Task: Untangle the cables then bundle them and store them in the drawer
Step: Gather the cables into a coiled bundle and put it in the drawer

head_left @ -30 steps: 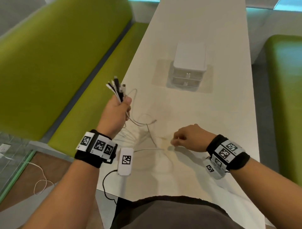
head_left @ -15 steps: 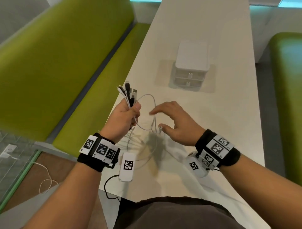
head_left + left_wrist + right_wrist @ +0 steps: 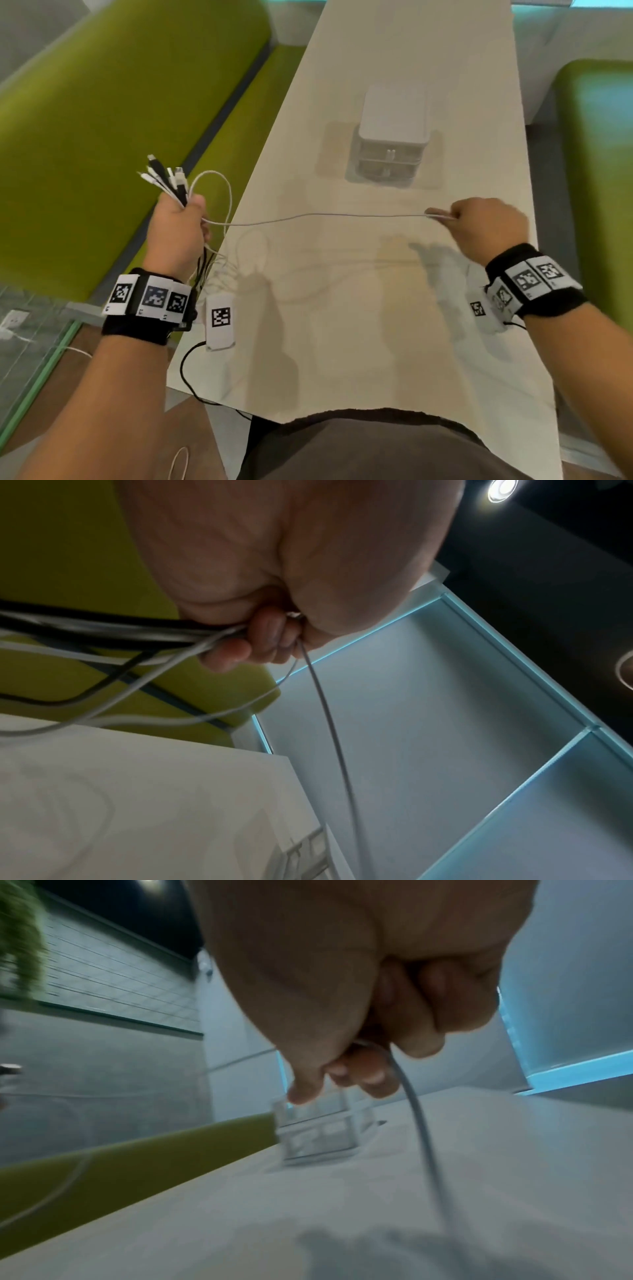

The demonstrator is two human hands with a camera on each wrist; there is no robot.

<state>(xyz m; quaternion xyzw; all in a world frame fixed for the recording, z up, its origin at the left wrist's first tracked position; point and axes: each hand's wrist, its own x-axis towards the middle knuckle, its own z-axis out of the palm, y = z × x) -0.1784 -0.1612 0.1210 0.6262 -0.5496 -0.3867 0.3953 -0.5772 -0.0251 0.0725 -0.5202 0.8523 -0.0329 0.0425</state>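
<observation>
1. Now left hand fisted round a bunch of cables, plug ends sticking up, off the table edge.
2. Right hand pinching one white cable, stretched taut between hands.
3. Beyond it, drawer unit on table, drawers closed.

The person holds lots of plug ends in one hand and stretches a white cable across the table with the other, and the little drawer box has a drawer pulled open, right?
Not quite: both drawers of the drawer box are closed, as the head view shows. The rest is right: the left hand grips the plug ends, and the right hand stretches the white cable.
</observation>
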